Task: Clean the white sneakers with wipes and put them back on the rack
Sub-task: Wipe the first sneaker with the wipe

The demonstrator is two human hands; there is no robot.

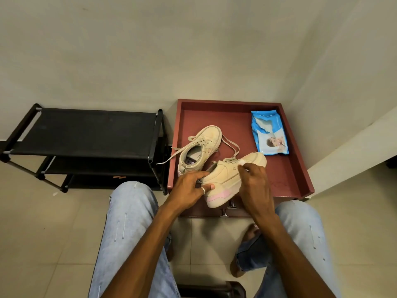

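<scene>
Your left hand [191, 188] curls round the heel of one sneaker [227, 175], while your right hand [255, 181] pinches a white wipe [242, 161] against its upper by the laces. The second sneaker [204, 145] lies just beyond your left hand on the red tray [214, 119]. The wipes pack [269, 134] lies beyond your right hand, and the rack [90, 130] stands off to the left.

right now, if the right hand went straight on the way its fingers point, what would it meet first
The sneaker it is wiping: the right hand pinches a wipe against its upper. Beyond that lies a loose lace, then probably the red tray; depth is unclear.
</scene>
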